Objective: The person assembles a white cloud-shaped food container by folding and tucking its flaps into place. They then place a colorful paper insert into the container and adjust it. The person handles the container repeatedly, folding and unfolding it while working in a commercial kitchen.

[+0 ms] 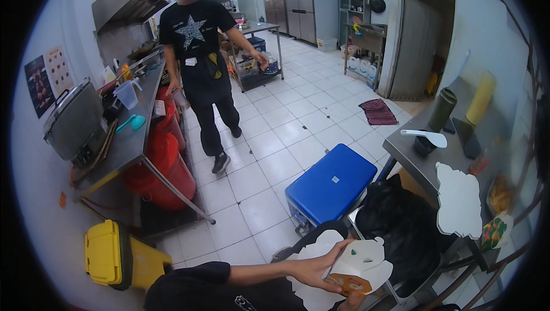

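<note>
Near the lower edge, my left hand (318,266) is closed on the side of a folding paper food box (358,262), white inside with an orange printed outside. My right hand (353,300) holds the box's lower edge, its fingers partly hidden. The box's top flaps stand open. White unfolded box sheets (314,298) lie under and behind my left forearm. Another flat white box sheet (458,202) lies on the edge of the steel table at right.
On the right table (404,145) stand a black bowl (424,146) with a white rice paddle (427,137) across it and a dark green cylinder (443,110). A blue cooler box (332,182) is ahead. A yellow bin (106,254) stands left. A person (197,53) walks nearby.
</note>
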`<state>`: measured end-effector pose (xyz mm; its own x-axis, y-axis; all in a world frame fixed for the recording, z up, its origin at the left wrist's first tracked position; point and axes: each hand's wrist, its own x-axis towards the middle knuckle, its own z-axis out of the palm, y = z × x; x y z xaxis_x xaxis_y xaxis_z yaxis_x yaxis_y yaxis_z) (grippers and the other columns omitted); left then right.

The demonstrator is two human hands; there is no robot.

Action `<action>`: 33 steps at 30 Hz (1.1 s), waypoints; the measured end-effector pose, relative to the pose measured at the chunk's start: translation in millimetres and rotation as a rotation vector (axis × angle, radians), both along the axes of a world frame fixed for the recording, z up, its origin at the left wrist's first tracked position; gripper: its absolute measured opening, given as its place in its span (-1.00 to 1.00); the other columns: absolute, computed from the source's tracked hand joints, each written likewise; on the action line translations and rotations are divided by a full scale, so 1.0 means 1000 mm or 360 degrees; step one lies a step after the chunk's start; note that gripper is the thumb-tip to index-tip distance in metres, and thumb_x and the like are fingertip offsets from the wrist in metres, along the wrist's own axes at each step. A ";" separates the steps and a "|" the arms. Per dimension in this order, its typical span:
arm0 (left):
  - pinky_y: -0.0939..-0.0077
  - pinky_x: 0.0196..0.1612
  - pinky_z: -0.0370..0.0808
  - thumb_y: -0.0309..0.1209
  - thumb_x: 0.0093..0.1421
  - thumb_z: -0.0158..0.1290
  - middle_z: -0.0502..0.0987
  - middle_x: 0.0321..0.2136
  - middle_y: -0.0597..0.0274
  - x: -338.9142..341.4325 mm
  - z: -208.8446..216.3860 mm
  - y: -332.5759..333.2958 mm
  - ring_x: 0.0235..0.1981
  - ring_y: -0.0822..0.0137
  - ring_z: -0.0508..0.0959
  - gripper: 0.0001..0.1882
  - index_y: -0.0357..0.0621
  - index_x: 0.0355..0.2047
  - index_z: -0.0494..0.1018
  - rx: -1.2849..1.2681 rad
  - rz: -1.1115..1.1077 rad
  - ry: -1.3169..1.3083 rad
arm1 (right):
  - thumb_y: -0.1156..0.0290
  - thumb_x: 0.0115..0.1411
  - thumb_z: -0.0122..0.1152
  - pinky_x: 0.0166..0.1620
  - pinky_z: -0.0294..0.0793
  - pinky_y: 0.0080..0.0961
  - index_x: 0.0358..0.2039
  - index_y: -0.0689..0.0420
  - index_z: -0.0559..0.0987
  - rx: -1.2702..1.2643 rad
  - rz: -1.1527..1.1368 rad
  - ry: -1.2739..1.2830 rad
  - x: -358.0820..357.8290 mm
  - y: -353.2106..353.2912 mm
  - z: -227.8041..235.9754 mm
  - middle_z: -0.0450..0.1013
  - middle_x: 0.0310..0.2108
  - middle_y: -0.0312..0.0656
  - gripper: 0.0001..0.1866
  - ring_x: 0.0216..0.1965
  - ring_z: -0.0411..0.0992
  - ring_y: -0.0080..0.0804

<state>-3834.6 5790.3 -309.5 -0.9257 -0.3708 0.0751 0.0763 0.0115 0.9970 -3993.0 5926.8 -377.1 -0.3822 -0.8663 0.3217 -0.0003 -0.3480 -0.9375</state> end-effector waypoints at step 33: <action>0.21 0.22 0.49 -0.06 -0.01 0.50 0.44 0.17 0.17 0.028 -0.118 -0.051 0.16 0.22 0.51 0.08 -0.13 0.37 0.12 0.0580 0.0722 0.0406 | 0.23 0.05 0.58 0.24 0.32 -0.14 0.29 0.23 0.15 0.0358 -0.2304 0.1386 -0.365 -0.005 0.100 0.21 0.21 0.16 -0.05 0.25 0.27 -0.05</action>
<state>-3806.2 5739.5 -427.1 -0.6399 -0.7655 0.0673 0.3792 -0.2384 0.8941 -4358.4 5922.3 -277.3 -0.6298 -0.0488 0.7752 -0.6755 0.5271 -0.5156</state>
